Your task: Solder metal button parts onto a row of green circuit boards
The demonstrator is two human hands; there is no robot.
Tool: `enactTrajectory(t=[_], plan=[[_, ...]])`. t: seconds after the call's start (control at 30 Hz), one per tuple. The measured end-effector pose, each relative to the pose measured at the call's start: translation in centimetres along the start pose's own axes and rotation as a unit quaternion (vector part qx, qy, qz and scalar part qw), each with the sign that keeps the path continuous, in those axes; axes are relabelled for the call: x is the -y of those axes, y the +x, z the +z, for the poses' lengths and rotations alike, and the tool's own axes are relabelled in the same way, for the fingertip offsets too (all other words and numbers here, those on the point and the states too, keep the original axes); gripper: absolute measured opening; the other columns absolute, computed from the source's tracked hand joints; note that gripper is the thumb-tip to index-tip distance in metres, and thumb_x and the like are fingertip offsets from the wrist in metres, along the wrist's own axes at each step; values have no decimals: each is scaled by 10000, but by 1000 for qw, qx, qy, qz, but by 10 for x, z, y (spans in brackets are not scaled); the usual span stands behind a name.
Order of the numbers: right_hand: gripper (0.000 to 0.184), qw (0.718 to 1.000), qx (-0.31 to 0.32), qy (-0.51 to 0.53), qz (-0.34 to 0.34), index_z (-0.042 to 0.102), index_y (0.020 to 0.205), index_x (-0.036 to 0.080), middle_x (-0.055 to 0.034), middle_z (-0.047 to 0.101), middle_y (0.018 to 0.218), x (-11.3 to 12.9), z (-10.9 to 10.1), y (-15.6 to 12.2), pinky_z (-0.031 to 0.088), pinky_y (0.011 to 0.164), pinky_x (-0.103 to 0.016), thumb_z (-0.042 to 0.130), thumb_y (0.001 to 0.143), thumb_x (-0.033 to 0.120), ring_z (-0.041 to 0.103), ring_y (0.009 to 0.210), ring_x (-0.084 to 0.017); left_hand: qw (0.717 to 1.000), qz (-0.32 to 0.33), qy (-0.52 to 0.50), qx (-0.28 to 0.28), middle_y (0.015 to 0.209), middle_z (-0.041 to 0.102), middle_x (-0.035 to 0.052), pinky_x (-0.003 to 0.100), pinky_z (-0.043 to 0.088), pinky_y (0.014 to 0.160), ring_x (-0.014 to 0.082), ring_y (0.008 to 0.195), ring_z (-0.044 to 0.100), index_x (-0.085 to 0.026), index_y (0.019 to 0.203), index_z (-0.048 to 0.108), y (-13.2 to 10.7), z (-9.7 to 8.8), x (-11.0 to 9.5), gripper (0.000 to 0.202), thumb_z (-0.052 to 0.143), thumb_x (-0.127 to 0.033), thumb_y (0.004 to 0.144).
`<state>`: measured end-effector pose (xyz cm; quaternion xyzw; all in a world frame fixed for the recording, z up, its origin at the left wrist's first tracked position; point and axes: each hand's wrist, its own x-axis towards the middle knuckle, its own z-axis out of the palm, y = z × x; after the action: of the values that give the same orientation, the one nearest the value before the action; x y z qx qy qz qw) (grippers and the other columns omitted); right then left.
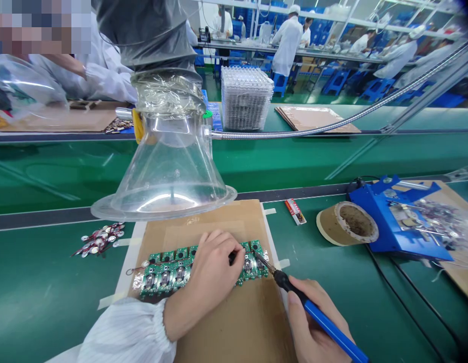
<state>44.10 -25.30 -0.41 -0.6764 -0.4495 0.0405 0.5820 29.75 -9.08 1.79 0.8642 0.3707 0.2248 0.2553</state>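
Note:
My right hand [313,317] grips a soldering iron [328,322] with a blue and black handle. Its metal tip reaches the right end of a panel of green circuit boards [166,278]. Over the middle of that panel lies my left hand [217,264], closed, thumb against fingertips; what it pinches is too hidden to name. Round silvery parts sit in a row on the boards. At the panel's left end is a small disc with a reddish wire [137,268]. Underneath lies a brown cardboard sheet [237,322], taped to the green bench.
A clear fume hood [173,171] hangs just beyond the boards. Wired discs [100,239] lie in a pile at left. To the right are a small red-and-white packet [295,212], a cardboard ring pot [338,232] and a blue stand [404,237]. Several people work behind.

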Motion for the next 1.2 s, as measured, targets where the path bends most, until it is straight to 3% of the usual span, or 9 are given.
enactTrajectory(t=[0.27,0.47,1.2], plan=[[156,1000,4,-8,-9,761,1085,232,-37,742,898,3,2,-1,566,627,-237,690,964,163,717,755,-159,1000,-5,-2,-3,781,712,-12,390,369,778,216,820,605,-203,727,620,0,0,0,253,607,-91,953],[99,998,-34,5,62,762,1042,249,-25,725,909,17,10,-2,534,702,-271,675,999,230,688,795,-161,1000,-5,-4,-6,784,715,-14,389,366,774,217,823,610,-203,728,621,0,1,0,252,612,-89,953],[115,998,-48,1,47,770,1057,276,-14,736,946,22,13,-2,516,721,-268,687,993,229,691,824,-147,1000,5,17,-14,775,696,-2,386,359,765,218,814,597,-196,734,625,-3,2,-3,260,598,-98,973]])
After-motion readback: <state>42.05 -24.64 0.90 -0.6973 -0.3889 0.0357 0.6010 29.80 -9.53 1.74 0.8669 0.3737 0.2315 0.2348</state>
